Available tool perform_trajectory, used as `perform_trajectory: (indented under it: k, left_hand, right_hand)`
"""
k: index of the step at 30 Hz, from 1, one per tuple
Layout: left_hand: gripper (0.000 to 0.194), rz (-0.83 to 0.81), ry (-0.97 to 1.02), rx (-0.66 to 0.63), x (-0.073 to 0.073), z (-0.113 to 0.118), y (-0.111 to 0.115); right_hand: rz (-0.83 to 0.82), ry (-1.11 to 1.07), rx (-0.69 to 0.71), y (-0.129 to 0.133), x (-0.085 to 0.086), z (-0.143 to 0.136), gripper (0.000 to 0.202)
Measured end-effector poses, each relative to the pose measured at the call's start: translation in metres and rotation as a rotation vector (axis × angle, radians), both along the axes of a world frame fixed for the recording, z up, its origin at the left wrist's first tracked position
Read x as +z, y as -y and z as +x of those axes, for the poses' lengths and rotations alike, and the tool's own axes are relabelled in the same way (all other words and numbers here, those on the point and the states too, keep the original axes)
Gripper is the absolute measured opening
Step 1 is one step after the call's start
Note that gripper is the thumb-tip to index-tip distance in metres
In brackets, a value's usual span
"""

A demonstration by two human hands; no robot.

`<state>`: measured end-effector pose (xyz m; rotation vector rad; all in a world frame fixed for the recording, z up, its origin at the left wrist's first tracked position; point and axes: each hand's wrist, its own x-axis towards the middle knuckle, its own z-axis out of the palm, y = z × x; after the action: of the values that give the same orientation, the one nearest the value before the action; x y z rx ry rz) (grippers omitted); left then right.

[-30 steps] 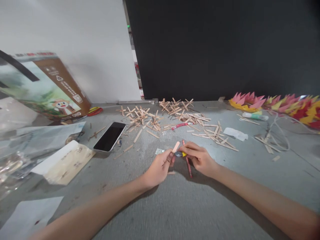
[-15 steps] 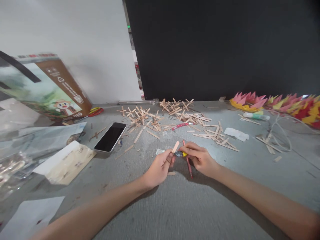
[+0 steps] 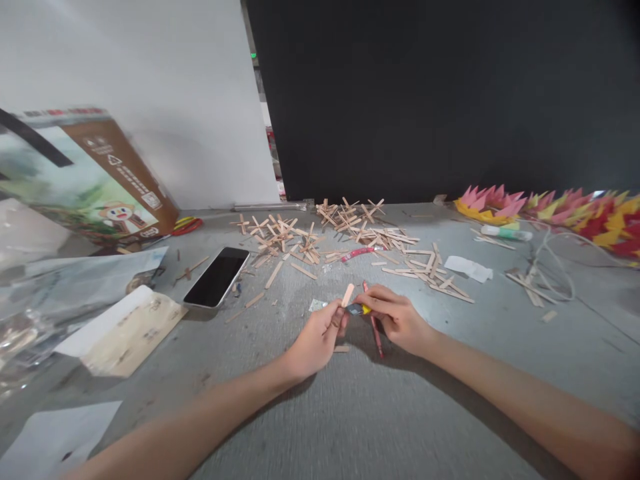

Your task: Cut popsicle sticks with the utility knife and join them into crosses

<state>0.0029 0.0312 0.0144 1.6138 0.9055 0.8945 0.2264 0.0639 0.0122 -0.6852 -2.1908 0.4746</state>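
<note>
My left hand (image 3: 320, 333) is closed round a wooden craft stick (image 3: 348, 294), whose rounded end points up past the thumb. Closed on a small yellow cutter (image 3: 367, 309) with a grey blade-like end is my right hand (image 3: 397, 319); its grip hides most of the tool. The blade-like end reaches my left fingers, close to the stick. A thin red rod like a pencil (image 3: 377, 337) runs behind and below my right fingers; whether they hold it too, I cannot tell. One short stick piece (image 3: 341, 349) lies on the grey table (image 3: 320, 413) beside my left hand.
Sticks, many joined in crosses (image 3: 280, 233), lie along the back. A phone (image 3: 217, 277), packets (image 3: 135, 333) and scissors (image 3: 187, 225) are left. Paper flowers (image 3: 490, 203), a glue stick (image 3: 507, 233) and a white cable (image 3: 570, 273) are right. A black panel (image 3: 425, 100) stands behind.
The view has shifted slightly, so most things on the table sit a little further left. Both hands keep their grip and closeness, with hardly any visible movement of the stick or cutter.
</note>
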Motion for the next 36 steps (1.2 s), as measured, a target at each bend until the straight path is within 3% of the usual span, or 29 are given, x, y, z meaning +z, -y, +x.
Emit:
perform_trajectory:
  k: [36]
  left_hand:
    - [0.051,-0.002,0.022,0.031,0.0029,0.0011,0.0007]
  right_hand:
    - [-0.050,-0.007,0.006,0.0013,0.0013,0.0029,0.055]
